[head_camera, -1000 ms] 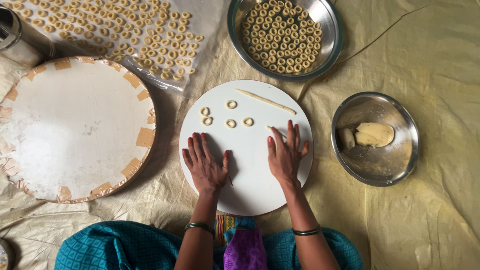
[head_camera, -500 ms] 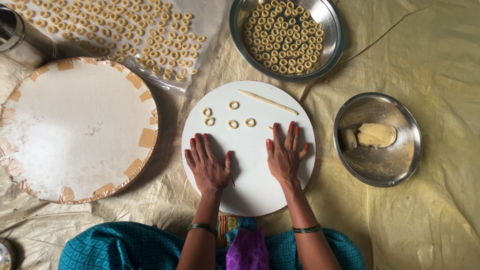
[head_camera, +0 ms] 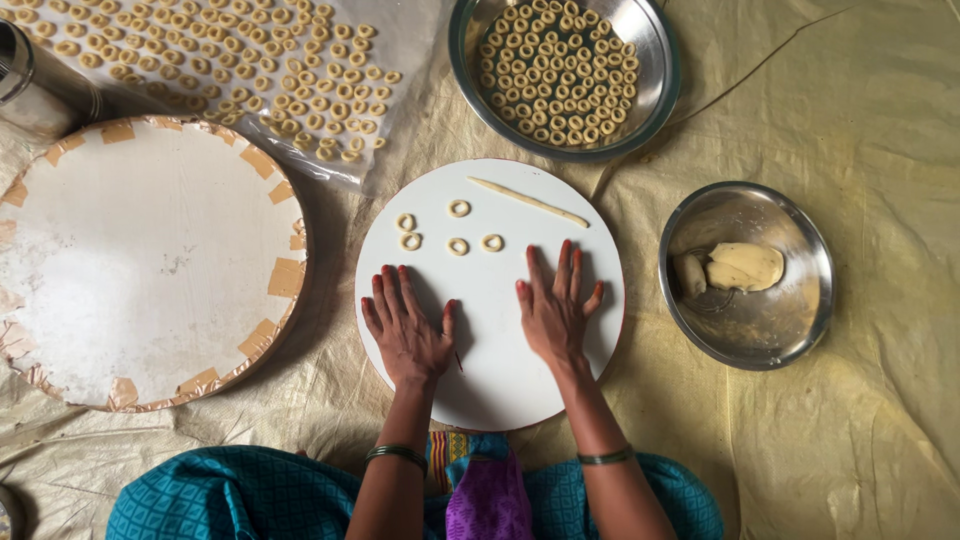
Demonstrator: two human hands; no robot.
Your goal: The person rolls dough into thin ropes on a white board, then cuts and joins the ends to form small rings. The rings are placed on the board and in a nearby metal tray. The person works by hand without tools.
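Hands (head_camera: pixel 405 330) unmoved, dough (head_camera: pixel 745 266) in bowl (head_camera: pixel 790 340)

My round board (head_camera: pixel 500 340) is white with a thin red edge. The little dough rings (head_camera: pixel 447 231) on it are pale cream, and so is the thin dough stick (head_camera: pixel 530 202). My nails are red. I wear dark green bangles (head_camera: pixel 397 455). My clothes (head_camera: pixel 230 500) are blue-green, with a purple piece (head_camera: pixel 487 505) and a bit of bright stripes. The big round tray (head_camera: pixel 150 260) is white with tan patches around its rim. The bowls (head_camera: pixel 745 345) are shiny silver. The floor sheet (head_camera: pixel 860 150) is pale yellow.
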